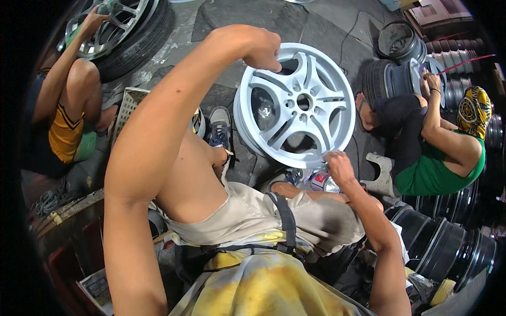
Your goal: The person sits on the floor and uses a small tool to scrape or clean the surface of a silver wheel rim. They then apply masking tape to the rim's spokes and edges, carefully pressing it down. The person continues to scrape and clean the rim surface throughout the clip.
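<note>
In front of me a pale grey-white alloy wheel rim (307, 79), with no tyre on it, stands tilted with its spoked face toward me. My left hand (263, 50) reaches over to its upper left edge, the fingers curled closed there. What lies under those fingers is hidden. My right hand (340, 169) is closed on the lower right edge of the rim, thumb and fingers pinched together. Just below the rim, by my right leg, lies a metal can (324, 182) with a coloured label.
To the left, a co-worker's hand (94, 22) touches a wheel with a tyre (132, 55). At right another person in a green top (445, 171) sits by a wheel (403, 79). Dark wheels (437, 239) are stacked at lower right. A perforated basket (129, 102) stands left of my shoe.
</note>
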Demonstrator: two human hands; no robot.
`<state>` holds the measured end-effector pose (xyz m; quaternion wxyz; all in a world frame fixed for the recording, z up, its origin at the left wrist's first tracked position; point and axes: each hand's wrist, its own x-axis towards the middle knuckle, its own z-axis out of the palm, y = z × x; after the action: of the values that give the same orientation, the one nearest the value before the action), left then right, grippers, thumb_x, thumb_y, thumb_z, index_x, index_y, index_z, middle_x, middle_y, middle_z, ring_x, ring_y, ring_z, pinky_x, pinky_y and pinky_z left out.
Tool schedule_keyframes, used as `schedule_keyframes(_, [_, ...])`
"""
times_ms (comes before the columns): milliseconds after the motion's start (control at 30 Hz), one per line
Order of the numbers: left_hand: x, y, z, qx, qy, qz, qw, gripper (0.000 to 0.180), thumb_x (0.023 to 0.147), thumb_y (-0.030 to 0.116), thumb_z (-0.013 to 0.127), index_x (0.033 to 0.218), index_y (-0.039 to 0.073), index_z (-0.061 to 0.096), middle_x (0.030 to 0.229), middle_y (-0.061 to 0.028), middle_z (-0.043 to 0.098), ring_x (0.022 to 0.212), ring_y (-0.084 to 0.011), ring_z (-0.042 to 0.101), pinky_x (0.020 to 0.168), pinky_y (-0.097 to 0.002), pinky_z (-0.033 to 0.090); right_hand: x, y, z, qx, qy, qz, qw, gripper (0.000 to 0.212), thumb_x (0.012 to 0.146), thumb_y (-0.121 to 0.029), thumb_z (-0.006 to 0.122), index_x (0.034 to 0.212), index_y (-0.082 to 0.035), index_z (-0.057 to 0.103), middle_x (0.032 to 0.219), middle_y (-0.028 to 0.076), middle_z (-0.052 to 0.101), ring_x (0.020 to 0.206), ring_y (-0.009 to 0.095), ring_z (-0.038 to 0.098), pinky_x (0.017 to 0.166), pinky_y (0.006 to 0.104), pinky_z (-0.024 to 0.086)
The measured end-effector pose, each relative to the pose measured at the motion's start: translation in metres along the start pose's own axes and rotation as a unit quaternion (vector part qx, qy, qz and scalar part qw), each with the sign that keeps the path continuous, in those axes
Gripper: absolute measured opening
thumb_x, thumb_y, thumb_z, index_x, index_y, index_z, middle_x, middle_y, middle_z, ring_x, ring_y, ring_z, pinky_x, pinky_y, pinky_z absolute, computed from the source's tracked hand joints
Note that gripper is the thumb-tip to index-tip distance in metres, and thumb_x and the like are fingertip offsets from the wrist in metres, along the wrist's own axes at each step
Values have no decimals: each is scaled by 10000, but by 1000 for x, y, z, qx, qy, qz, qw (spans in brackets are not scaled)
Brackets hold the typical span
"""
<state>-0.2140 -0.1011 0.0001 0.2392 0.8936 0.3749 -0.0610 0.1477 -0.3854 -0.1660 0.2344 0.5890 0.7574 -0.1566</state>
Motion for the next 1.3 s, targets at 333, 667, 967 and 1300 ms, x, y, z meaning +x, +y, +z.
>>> schedule_keyframes(333, [-7, -11, 6, -24, -12, -6, 1000, 402, 928, 395, 686, 1135, 61, 768, 992, -192, 761, 882, -329, 740, 798, -443, 571, 34, -61, -10, 232, 90, -36, 968, 196, 850, -66, 601, 955, -24, 762, 860, 267, 715, 820, 433, 713, 776, 519, 570])
schedule_keyframes(667, [20, 4, 16, 13, -22, 18, 1000, 396, 933, 380, 681, 1129, 46, 764, 1004, -215, 757, 910, -355, 745, 838, -454, 585, 157, -184, -50, 399, 252, 99, 876, 238, 841, -33, 606, 1003, -64, 777, 891, 247, 709, 830, 462, 688, 751, 486, 556])
schedule_keyframes(967, [10, 42, 167, 171, -212, 90, 958, 274, 872, 177, 682, 1108, 85, 787, 1201, -165, 737, 1141, -366, 692, 966, -548, 534, 17, 10, -7, -22, -14, -54, 998, 294, 808, -23, 640, 1048, -128, 775, 1264, 80, 704, 1133, 279, 692, 979, 403, 558])
schedule_keyframes(1300, [9, 11, 209, 362, -225, 61, 903, 653, 866, 349, 734, 1445, 81, 595, 1536, -208, 501, 1480, -439, 372, 1163, -721, 218, 32, -7, -6, -18, 7, -106, 994, 152, 880, -90, 624, 905, -81, 773, 848, 141, 741, 826, 309, 753, 770, 450, 596])
